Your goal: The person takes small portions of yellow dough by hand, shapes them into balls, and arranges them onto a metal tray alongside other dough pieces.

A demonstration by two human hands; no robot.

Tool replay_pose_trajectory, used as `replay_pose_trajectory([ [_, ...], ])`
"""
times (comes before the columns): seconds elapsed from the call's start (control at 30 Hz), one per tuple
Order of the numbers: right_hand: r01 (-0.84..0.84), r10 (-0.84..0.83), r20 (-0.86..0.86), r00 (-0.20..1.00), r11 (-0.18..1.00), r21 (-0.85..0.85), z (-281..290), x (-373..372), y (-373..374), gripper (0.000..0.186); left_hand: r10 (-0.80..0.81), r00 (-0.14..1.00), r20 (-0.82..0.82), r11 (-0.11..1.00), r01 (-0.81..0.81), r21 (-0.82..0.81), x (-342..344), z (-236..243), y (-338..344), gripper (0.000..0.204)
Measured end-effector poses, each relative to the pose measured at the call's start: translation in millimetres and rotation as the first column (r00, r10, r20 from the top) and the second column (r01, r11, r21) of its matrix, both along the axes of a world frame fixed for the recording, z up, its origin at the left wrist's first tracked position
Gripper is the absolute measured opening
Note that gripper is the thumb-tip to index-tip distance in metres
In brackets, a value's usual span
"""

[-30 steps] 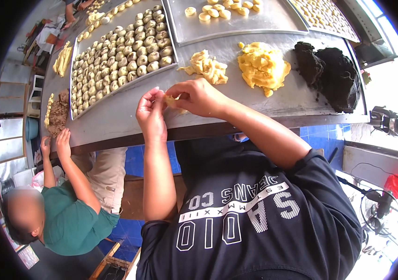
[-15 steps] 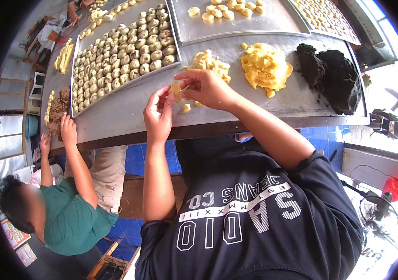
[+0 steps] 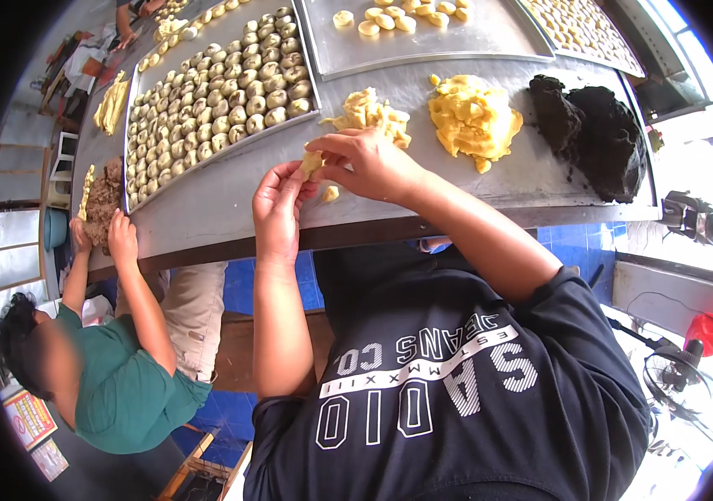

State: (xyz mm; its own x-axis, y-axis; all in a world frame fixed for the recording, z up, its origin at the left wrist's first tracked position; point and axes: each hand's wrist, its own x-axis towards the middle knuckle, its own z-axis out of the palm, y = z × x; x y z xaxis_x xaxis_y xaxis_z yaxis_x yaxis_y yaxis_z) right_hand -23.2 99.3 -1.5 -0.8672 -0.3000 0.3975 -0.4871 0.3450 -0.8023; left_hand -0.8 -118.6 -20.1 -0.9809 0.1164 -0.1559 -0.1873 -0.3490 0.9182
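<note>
Between my two hands, above the metal table's near side, is a small piece of pale dough (image 3: 312,164). My left hand (image 3: 278,209) pinches it from the left with thumb and fingers. My right hand (image 3: 369,167) grips its right side, fingers bent over the top. Just beyond my right hand lies a loose heap of pale dough pieces (image 3: 375,113). A small dough lump (image 3: 330,194) rests on the table below my hands. Right of the heap sits a big mound of yellow dough (image 3: 473,121), and farther right a large black mass of filling (image 3: 598,138).
A tray of filled dough balls (image 3: 231,96) stands at the far left, a tray with several flat pale rounds (image 3: 423,42) straight ahead. Another full tray (image 3: 582,29) is at the far right. A co-worker in green (image 3: 135,376) handles brown filling (image 3: 104,200) on the left.
Both my hands have shifted slightly left and down, still holding the dough piece. The co-worker's hands have moved a little at the brown filling.
</note>
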Motion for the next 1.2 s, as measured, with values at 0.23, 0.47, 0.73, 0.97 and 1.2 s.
replay_pose_trajectory([
  [0.23, 0.112, -0.113, 0.126, 0.986, 0.994, 0.011, 3.5, -5.4, 4.7, 0.031, 0.008, 0.998, -0.068, 0.982, -0.021, -0.188, 1.8, -5.2, -4.9, 0.016],
  [0.47, -0.016, 0.159, 0.425, 0.891, 0.947, -0.320, 5.2, -22.7, 14.0, 0.026, -0.040, 0.988, -0.147, 0.849, -0.044, -0.527, -4.1, -9.7, -13.9, 0.031],
  [0.73, -0.020, 0.010, 0.233, 0.972, 0.999, 0.042, 14.4, -13.2, 14.0, 0.027, -0.148, 0.906, -0.395, 0.631, -0.221, -0.743, -3.8, 6.9, 10.3, 0.035],
  [0.97, 0.279, -0.218, -0.254, 0.942, 0.931, 0.235, 14.3, -27.8, 20.2, 0.020, 0.131, 0.947, -0.292, 0.926, -0.222, -0.306, -6.9, -12.0, -5.0, 0.025],
  [1.2, 0.142, -0.054, -0.189, 0.981, 0.859, 0.491, 2.9, 9.8, -17.8, 0.029, 0.131, 0.989, -0.074, 0.988, -0.136, -0.077, 1.1, -16.2, -10.7, 0.029],
])
